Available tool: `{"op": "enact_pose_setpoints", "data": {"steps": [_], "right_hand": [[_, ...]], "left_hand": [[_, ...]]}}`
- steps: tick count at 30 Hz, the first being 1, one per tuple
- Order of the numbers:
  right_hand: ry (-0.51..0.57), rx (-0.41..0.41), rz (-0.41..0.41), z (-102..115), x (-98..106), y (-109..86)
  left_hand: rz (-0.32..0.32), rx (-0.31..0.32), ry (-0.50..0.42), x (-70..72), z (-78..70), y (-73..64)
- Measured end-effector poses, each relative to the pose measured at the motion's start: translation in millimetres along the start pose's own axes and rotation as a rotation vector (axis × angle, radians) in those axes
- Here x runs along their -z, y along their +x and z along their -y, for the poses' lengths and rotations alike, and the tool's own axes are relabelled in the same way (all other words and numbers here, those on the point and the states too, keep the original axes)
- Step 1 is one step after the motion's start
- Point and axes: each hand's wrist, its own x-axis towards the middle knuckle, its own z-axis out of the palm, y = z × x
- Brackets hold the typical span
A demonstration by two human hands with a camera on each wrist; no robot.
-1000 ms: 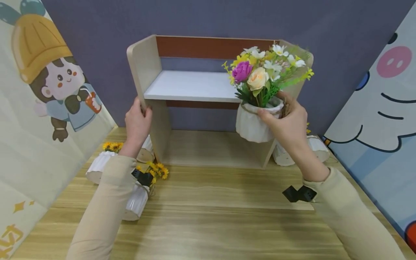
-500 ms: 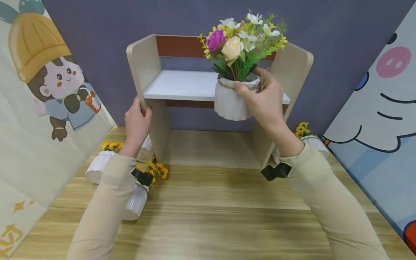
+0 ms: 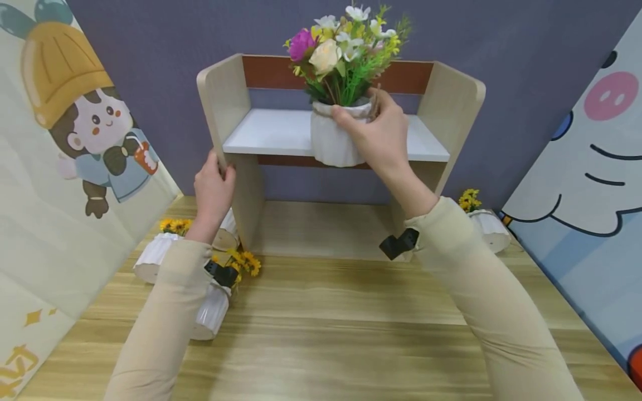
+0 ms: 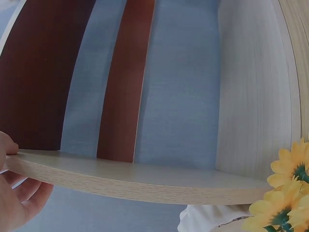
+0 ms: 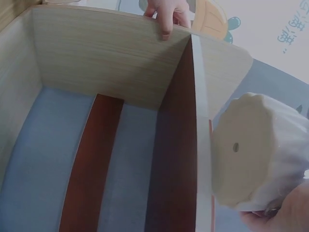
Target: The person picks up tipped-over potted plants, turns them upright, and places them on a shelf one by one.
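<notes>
My right hand [image 3: 381, 133] holds a white flower pot [image 3: 328, 136] by its rim, thumb in front. Purple, cream and white artificial flowers [image 3: 346, 55] with green leaves rise from it. The pot is upright at the front edge of the white upper board [image 3: 271, 131] of a small desktop shelf. Its pale underside with a small hole shows in the right wrist view, above the board; whether they touch I cannot tell. My left hand [image 3: 213, 186] grips the front edge of the shelf's left side panel [image 4: 135, 191], thumb inside, fingers outside.
Left of the shelf, several white pots with yellow flowers lie tipped over, one [image 3: 210, 314] nearest the front and one [image 3: 155, 256] by the printed left wall. Another tipped pot [image 3: 491, 231] lies to the right. The shelf stands on a wood-grain table [image 3: 351, 345].
My right hand has carried the flower pot leftward and up, from in front of the shelf's right side to the middle of the upper board's front edge. The left hand has kept its place.
</notes>
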Motion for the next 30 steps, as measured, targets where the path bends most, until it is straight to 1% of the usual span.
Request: {"op": "enact_pose_setpoints", "data": {"steps": [6,10,15,22,30], "right_hand": [[-0.075,-0.033,0.016,6,-16,1.7],[-0.096,-0.056,0.027,12,-25,3.0],[-0.095,-0.086,0.029,18,-37,5.8],[-0.076,-0.132,0.024,21,-54,14.9],[-0.071,-0.111,0.039,26,-78,19.8]], "left_hand": [[0.012,-0.003,-0.008,3.2,2.9,-1.8],[0.017,-0.005,-0.018,5.5,4.6,-3.2],[0.012,-0.009,-0.023,10.0,5.1,-4.1],[0.004,-0.019,-0.032,9.4,4.1,-4.8],[-0.020,-0.013,-0.038,8.2,4.5,-4.5]]}}
